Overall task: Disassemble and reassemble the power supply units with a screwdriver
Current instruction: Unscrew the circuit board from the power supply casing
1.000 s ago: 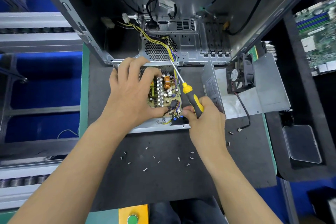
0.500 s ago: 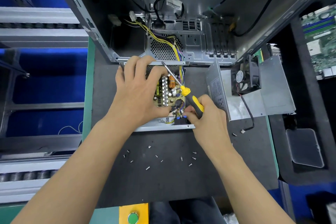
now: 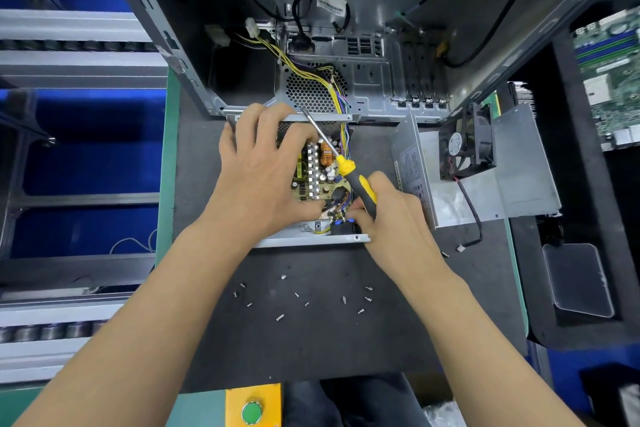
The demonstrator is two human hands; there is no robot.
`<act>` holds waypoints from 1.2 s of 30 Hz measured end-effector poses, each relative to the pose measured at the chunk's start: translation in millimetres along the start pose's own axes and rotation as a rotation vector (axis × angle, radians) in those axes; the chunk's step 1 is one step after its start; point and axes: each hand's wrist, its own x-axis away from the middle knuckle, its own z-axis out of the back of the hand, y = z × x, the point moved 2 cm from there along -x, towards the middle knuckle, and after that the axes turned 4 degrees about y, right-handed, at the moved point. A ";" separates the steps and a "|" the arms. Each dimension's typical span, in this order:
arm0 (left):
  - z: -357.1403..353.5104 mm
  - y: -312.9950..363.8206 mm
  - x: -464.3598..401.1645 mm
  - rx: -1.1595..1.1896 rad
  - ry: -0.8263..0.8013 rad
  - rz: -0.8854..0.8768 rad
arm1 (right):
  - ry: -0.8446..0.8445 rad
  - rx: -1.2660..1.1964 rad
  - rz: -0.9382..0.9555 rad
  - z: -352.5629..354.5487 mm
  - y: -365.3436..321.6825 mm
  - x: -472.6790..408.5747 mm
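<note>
An open power supply unit (image 3: 311, 240) lies on the dark mat, its circuit board (image 3: 315, 180) exposed. My left hand (image 3: 263, 170) covers the board's left half, fingers curled over the far side and thumb at the near edge. In my right hand (image 3: 391, 218) I grip the yellow-and-black screwdriver (image 3: 360, 187) by its handle. Its shaft slants up and left across the board towards the unit's far wall. My right fingertips touch the black socket (image 3: 341, 227) at the unit's front right corner.
The unit's removed cover (image 3: 519, 177) with its black fan (image 3: 464, 149) lies to the right. Several loose screws (image 3: 298, 295) are scattered on the mat near me. An open computer case (image 3: 346, 45) stands behind. A motherboard (image 3: 609, 62) and a clear tray (image 3: 578, 281) sit far right.
The screwdriver shaft has tilted further to the left over the board. My right hand has shifted slightly at the front right corner. My left hand keeps its hold.
</note>
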 end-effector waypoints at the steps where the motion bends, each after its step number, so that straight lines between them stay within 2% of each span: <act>1: -0.1 0.0 0.2 0.001 -0.004 0.001 | -0.003 -0.007 -0.004 0.0 0.2 -1.6; 9: 1.0 1.0 0.7 0.002 -0.001 -0.008 | 0.062 -0.028 0.004 -5.2 6.4 1.7; 13: 0.1 0.1 1.2 -0.013 -0.002 -0.018 | 0.150 -0.004 0.040 -7.6 4.8 6.9; 25: 2.8 1.5 1.8 -0.023 -0.010 -0.006 | 0.139 -0.124 -0.100 8.9 -0.5 14.5; 29: 3.7 1.3 2.1 -0.080 -0.069 -0.013 | 0.270 -0.269 -0.086 39.6 -18.5 34.0; 31: 7.8 2.7 1.3 -0.084 -0.099 -0.008 | 0.351 -0.213 -0.039 58.3 -21.9 42.6; 33: 14.1 6.1 0.4 -0.114 -0.102 -0.053 | 0.382 -0.130 0.019 77.0 -20.5 46.7; 36: 23.7 19.1 -9.1 -0.083 -0.070 -0.249 | 0.391 -0.167 0.048 100.4 -8.0 49.7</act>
